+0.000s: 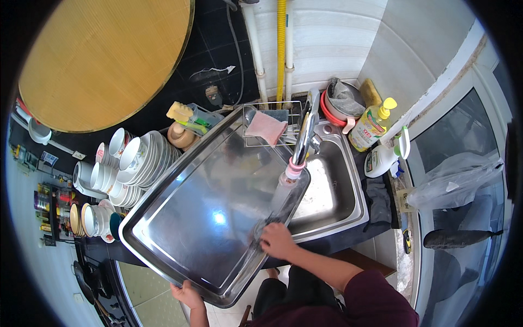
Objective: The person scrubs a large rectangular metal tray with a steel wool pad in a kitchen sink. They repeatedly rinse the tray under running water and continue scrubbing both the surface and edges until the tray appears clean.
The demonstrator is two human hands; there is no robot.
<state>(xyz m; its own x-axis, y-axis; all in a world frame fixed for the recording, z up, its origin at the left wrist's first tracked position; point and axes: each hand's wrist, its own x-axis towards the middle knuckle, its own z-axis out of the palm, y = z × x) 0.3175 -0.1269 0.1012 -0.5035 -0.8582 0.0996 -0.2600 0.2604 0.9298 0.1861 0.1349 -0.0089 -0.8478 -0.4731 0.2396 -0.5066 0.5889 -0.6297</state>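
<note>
A large rectangular stainless steel tray (192, 220) lies tilted across the counter and over part of the sink (335, 188). My left hand (188, 295) grips its rim at the near left corner. With my right hand (278, 241) I press a grey scouring pad (261, 229), perhaps steel wool, against the tray's right inner edge. My fingers partly cover the pad. Above that edge hangs the chrome faucet (302, 139), with a pink fitting (295, 167) at its spout. What looks like water streaks the tray below the spout.
Stacked bowls and plates (151, 159) stand left of the tray. A wire rack (269, 107) holding a pink sponge (267, 127) sits behind the faucet. Right of the sink are a dish soap bottle (367, 128), a white spray bottle (380, 161) and a dark cloth (378, 200).
</note>
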